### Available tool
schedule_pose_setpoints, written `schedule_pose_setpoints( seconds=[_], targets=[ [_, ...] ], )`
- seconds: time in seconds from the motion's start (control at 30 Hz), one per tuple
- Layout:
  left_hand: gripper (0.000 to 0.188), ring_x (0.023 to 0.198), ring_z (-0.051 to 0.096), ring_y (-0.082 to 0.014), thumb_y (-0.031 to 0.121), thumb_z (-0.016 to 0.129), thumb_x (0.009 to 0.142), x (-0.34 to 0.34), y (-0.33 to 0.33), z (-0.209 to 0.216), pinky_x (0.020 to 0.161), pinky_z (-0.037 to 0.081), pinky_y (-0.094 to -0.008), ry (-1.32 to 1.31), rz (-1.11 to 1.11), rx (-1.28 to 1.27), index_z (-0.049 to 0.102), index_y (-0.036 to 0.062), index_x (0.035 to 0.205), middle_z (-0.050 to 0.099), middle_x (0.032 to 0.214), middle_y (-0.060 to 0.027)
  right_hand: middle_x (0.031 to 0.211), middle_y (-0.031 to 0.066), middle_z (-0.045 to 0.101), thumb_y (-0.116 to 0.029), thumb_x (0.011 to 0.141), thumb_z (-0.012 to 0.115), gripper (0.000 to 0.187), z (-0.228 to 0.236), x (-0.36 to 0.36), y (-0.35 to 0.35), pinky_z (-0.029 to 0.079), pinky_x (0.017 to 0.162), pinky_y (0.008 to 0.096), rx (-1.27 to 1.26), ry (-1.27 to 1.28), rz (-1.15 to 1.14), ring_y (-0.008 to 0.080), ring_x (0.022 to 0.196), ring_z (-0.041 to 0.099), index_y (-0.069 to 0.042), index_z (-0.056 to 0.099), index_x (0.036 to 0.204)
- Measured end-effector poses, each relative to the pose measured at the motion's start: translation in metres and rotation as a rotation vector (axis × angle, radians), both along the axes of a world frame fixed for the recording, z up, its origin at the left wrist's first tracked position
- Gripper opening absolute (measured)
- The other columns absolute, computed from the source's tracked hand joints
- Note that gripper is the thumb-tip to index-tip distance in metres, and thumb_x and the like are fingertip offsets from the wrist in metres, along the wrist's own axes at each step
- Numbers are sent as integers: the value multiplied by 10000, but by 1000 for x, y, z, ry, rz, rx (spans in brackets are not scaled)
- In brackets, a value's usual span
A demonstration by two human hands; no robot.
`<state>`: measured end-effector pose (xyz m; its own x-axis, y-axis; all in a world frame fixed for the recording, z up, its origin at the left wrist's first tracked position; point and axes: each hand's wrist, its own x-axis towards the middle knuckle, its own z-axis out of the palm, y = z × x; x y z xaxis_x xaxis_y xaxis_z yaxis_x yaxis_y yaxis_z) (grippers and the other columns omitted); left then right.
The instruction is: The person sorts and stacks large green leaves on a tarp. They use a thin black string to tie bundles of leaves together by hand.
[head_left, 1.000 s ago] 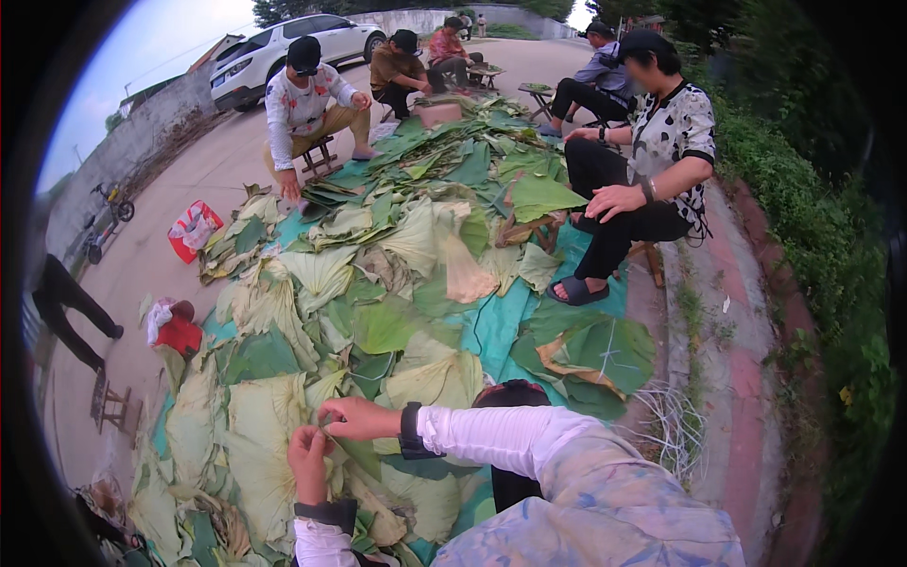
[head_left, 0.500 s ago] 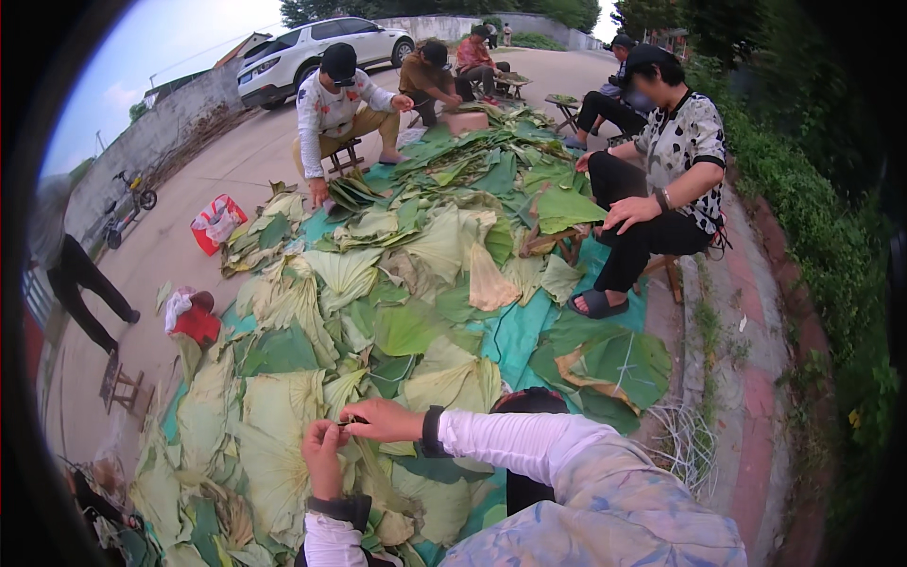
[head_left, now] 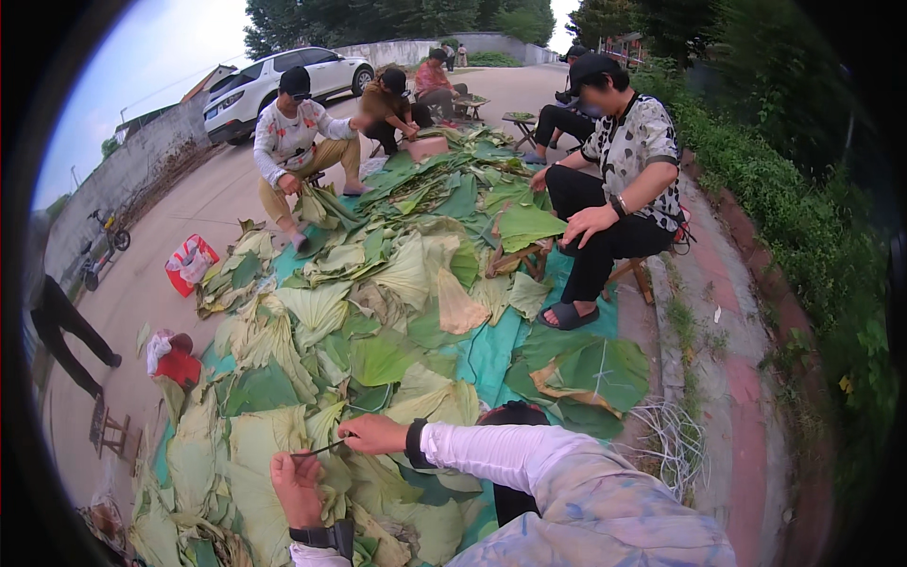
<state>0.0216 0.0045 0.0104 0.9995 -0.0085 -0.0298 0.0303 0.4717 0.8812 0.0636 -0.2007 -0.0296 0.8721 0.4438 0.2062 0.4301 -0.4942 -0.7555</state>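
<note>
Drew left hand (head_left: 298, 489) and right hand (head_left: 375, 435) apart, stretching a thin dark strip (head_left: 326, 447) between them.
Pinched its ends in both hands' fingers, above pale-green leaves (head_left: 263, 439); held fingertips together half a second earlier, so apparently progressed to tensioning it.

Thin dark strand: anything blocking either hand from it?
Nothing visible. The thin dark strand spans from the left hand's fingers to the right hand's, above the pale leaves.

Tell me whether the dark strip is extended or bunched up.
Extended: the dark strip spans the gap between left hand and right hand; tautness cannot be told.
</note>
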Motion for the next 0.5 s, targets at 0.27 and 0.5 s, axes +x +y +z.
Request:
schedule_pose_setpoints(
  seconds=[0.27, 0.5],
  targets=[
    [159, 788, 594, -167, 209, 511, 873, -6, 46, -10, 696, 509, -289, -14, 157, -236, 477, 87, 969, 594, 925, -84, 859, 143, 595, -212, 750, 458, 223, -3, -1, -31, 434, 702, 411, 20, 52, -177, 334, 814, 554, -96, 566, 907],
    [131, 823, 606, -201, 160, 492, 878, 12, 64, 2, 757, 505, -331, -101, 53, -477, 561, 55, 915, 612, 948, -102, 869, 166, 610, -182, 732, 507, 261, -44, 44, -107, 446, 729, 380, -28, 72, -300, 317, 794, 580, -47, 593, 938]
  ],
)
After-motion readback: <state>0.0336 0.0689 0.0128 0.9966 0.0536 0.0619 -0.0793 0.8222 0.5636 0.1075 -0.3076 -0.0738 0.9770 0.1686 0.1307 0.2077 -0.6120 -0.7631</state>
